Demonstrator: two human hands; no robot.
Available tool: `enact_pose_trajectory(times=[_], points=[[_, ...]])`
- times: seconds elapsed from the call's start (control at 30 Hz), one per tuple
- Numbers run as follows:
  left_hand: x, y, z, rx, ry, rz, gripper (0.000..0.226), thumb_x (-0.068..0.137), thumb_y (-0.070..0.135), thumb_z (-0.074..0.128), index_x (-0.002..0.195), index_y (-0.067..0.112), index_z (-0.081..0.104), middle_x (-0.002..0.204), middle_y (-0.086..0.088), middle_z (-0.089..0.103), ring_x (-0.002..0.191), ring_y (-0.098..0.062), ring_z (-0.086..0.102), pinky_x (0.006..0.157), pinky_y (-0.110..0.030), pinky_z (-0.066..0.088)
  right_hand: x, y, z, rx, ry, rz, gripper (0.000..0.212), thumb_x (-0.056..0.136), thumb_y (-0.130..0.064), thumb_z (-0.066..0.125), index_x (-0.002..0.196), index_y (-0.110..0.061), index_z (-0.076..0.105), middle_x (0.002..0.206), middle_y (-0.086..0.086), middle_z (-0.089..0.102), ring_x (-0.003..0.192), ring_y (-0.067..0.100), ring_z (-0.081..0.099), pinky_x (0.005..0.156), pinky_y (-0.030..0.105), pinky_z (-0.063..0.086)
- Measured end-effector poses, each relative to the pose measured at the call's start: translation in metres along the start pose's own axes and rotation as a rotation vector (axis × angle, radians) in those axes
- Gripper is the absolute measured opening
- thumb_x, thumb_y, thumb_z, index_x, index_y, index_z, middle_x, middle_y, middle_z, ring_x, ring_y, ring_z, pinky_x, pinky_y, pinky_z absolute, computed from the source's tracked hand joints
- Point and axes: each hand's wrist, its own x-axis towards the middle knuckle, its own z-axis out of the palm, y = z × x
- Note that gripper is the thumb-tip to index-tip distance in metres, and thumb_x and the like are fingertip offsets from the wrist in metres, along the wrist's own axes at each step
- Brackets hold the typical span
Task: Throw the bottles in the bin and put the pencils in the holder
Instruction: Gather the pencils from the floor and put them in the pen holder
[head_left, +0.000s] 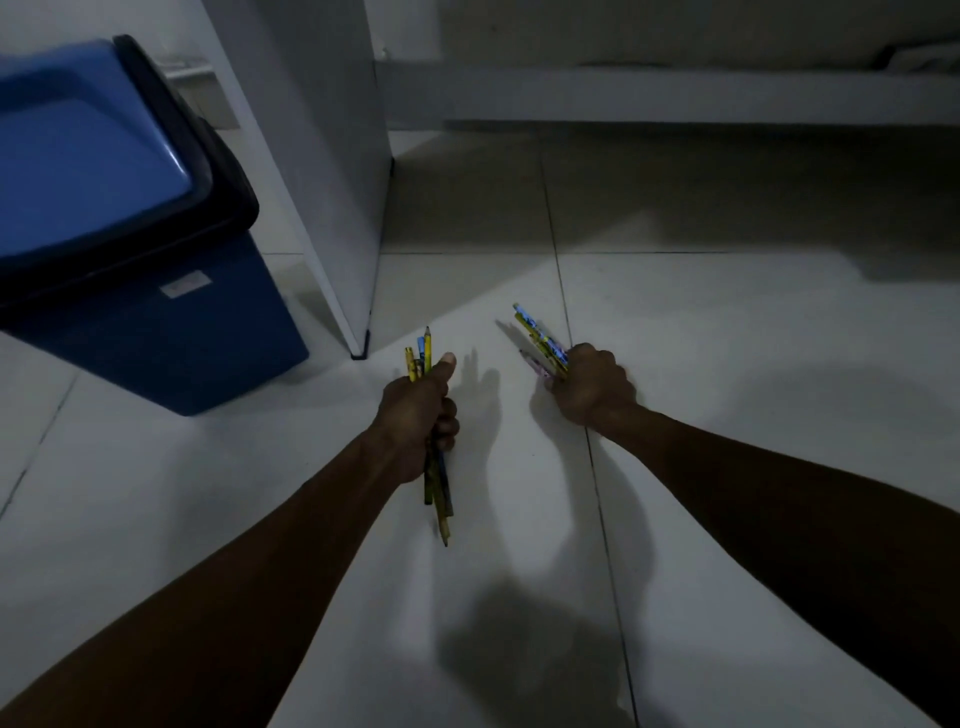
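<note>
My left hand (418, 415) is closed around a bunch of yellow and blue pencils (425, 353); their ends stick out above and below the fist. My right hand (592, 387) rests low on the white floor and grips another bunch of pencils (540, 338), which point up and to the left. A blue bin (171, 332) with a blue swing lid in a black rim stands at the left, lid shut. No bottles and no pencil holder are in view.
A white cabinet panel (332, 182) stands just right of the bin, its foot near my left hand. A low white ledge (675, 98) runs along the back. The tiled floor (727, 364) stretches to the right, in dim light.
</note>
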Motion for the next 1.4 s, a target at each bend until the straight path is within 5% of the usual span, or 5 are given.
enact_pose_trajectory(times=[0.23,0.73,0.87,1.2,1.4], points=[[-0.005,0.008,0.013,-0.081,-0.048,-0.005,0.044,0.096,0.044,0.051,0.064,0.019,0.034,0.043,0.005,0.025,0.033,-0.01,0.025,0.035,-0.015,0.025,-0.001,-0.01,-0.01,0.653,-0.289,0.081,0.011,0.091,-0.014,0.058,0.091,-0.003,0.056,0.071,0.014,0.057,0.045,0.019,0.049,0.035,0.016,0.033],[-0.092,0.099,0.085,-0.366,0.267,0.627,0.039,0.092,0.027,0.061,0.067,0.015,0.034,0.044,-0.002,0.031,0.03,-0.015,0.032,0.035,-0.018,0.027,-0.058,-0.07,-0.039,1.729,-0.646,0.448,0.026,0.098,-0.02,0.041,0.076,-0.012,0.052,0.063,0.005,0.05,0.047,0.016,0.045,0.044,0.02,0.037],[-0.102,0.095,0.087,-0.356,0.247,0.632,0.043,0.092,0.025,0.061,0.061,0.016,0.033,0.039,0.0,0.034,0.034,-0.018,0.036,0.041,-0.023,0.033,-0.073,-0.09,-0.068,1.734,-0.664,0.326,0.031,0.094,-0.011,0.039,0.069,-0.014,0.058,0.062,0.009,0.067,0.053,0.023,0.066,0.055,0.026,0.055],[-0.119,0.121,0.058,0.08,0.162,0.476,0.033,0.095,0.035,0.054,0.074,0.01,0.055,0.065,-0.008,0.051,0.067,-0.024,0.054,0.066,-0.035,0.046,-0.108,-0.11,-0.118,1.266,-0.402,0.0,0.023,0.097,-0.006,0.043,0.077,-0.012,0.053,0.058,0.004,0.04,0.042,0.015,0.033,0.045,0.025,0.028],[-0.141,0.138,0.061,-0.063,0.018,0.408,0.044,0.097,0.043,0.049,0.098,0.006,0.073,0.099,-0.019,0.075,0.093,-0.031,0.071,0.093,-0.044,0.055,-0.126,-0.136,-0.146,1.277,-0.345,-0.172,0.026,0.1,-0.021,0.049,0.114,-0.01,0.067,0.091,0.01,0.074,0.078,0.02,0.072,0.071,0.034,0.058]])
